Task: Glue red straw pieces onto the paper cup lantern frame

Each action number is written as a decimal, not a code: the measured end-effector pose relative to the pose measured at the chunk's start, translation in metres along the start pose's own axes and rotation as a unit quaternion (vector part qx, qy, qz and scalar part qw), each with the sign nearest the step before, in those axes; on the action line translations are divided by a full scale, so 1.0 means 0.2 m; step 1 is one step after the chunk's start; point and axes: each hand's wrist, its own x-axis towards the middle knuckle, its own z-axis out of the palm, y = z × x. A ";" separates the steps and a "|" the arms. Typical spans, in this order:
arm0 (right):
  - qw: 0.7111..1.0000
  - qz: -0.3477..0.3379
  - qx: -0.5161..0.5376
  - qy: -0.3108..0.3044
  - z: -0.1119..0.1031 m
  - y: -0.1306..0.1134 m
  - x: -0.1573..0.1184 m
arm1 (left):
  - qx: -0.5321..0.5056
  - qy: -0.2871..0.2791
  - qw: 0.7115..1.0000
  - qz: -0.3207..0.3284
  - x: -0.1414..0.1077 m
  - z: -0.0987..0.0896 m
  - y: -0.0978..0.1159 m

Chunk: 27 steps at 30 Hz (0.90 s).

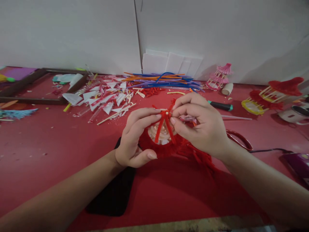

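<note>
A craft piece of fuzzy red pipe cleaners (pixel 159 149) stands at the middle of the red table, with strips rising to a pale bead-like tip. My left hand (pixel 138 137) rests against its left side, thumb spread from the fingers, fingertips touching near the top. On the other side, my right hand (pixel 199 120) pinches a red strip close to the tip, thumb and fingers together. Loose red pipe cleaners (pixel 199 158) lie to the right, below my right hand. A black phone-like slab (pixel 116 193) lies partly under my left forearm.
Plastic and paper scraps (pixel 103 96) lie at the back left beside a dark frame (pixel 31 101). Blue and orange pipe cleaners (pixel 164 80) are at the back. Small tiered models (pixel 272 96), a metal cup (pixel 293 114) and red-handled scissors (pixel 241 140) stand or lie right.
</note>
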 end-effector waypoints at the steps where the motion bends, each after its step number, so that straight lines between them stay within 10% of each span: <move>1: 1.000 -0.001 0.002 -0.003 0.00 0.00 0.00 | -0.002 0.001 1.000 0.002 0.00 0.00 0.00; 16: 0.999 0.005 0.003 -0.032 -0.10 0.01 -0.01 | 0.004 -0.004 1.000 -0.001 0.00 -0.01 0.00; 27: 0.985 -0.155 -0.044 -0.065 -0.14 0.14 -0.15 | 0.004 0.003 1.000 0.007 0.00 0.00 -0.01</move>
